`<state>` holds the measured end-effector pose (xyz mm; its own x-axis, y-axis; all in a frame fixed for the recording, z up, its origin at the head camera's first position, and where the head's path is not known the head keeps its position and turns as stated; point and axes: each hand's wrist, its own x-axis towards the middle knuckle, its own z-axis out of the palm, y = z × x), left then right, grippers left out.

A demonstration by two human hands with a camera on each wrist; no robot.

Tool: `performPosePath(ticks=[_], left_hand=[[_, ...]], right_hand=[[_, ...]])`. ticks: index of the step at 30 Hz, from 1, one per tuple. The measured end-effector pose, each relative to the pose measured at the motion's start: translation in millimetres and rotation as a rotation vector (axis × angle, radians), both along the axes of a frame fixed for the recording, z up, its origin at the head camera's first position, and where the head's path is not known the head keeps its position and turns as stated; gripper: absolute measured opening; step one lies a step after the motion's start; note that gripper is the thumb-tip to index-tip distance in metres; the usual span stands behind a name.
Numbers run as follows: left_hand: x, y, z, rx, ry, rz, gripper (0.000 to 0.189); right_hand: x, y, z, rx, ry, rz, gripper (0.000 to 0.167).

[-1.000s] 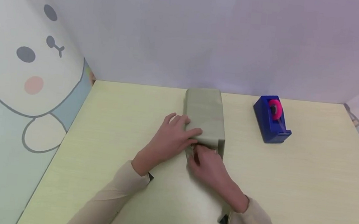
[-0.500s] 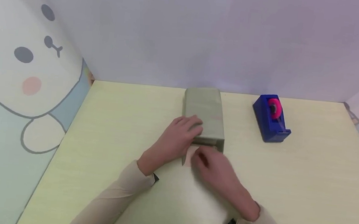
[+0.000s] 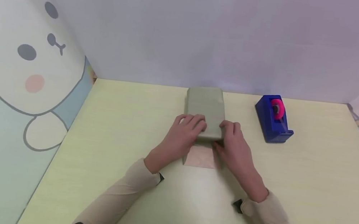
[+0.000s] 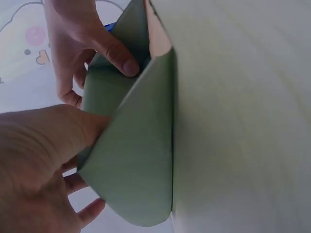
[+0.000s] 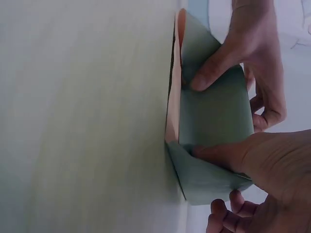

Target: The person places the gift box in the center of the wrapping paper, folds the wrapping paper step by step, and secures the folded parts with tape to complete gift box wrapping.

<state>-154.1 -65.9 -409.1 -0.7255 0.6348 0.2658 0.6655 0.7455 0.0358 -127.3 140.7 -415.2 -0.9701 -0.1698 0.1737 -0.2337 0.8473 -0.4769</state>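
Observation:
A box wrapped in sage-green paper lies on the table, its near end facing me. From the bottom of that end the paper's near flap spreads flat toward me, pale pink on its inner side. My left hand grips the near left corner, fingers bent over the top and thumb on the end. At the near right corner my right hand holds the box likewise, fingertips on the top edge and thumb pressing the end. In the right wrist view, a folded side of the green paper slants beside the right thumb.
A blue tape dispenser with a pink core stands to the right of the box. The pale wooden table runs back to a plain whitish wall. A cartoon-printed panel rises at the left edge.
The right hand has moved from the middle of the near end up to its right corner. The pink-lined bottom flap, covered at first, now lies exposed. The left hand has shifted slightly right.

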Motion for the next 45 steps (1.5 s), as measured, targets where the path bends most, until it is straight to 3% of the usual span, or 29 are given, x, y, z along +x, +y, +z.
performPosePath(ticks=[3,6,11,17,22,27,34,38,45], left_hand=[[-0.4,3.7,-4.1,-0.042,0.029,0.033,0.042],[-0.3,6.3,-7.4,-0.073,0.039,0.053,0.046],[-1.3,9.5,-8.2,-0.089,0.020,0.056,0.054],[-4.6,8.9,-3.1,-0.121,0.000,0.078,0.065],[-6.5,9.5,-3.2,-0.118,0.034,0.096,0.063],[-5.6,11.3,-4.5,-0.103,0.020,0.096,0.062],[-6.9,12.4,-2.4,-0.086,0.073,0.087,0.054],[-7.6,12.8,-1.9,-0.097,0.053,0.077,0.056],[-7.5,16.1,-3.6,-0.115,0.032,0.083,0.056]], right_hand=[[-1.4,1.7,-4.3,-0.030,-0.052,0.001,0.066],[0.6,7.9,-3.1,-0.128,-0.158,0.008,0.067],[18.6,23.9,3.7,-0.274,-0.335,-0.015,0.053],[34.4,24.2,-1.5,-0.176,-0.355,-0.020,0.030],[22.6,12.7,-5.8,-0.113,-0.320,-0.052,0.038],[9.2,7.3,-5.9,-0.008,-0.335,-0.094,0.032],[3.6,8.4,-5.8,0.026,-0.363,-0.119,0.031],[8.2,10.3,-3.1,0.014,-0.395,-0.099,0.031],[28.5,18.2,8.7,0.012,-0.492,-0.052,0.023]])
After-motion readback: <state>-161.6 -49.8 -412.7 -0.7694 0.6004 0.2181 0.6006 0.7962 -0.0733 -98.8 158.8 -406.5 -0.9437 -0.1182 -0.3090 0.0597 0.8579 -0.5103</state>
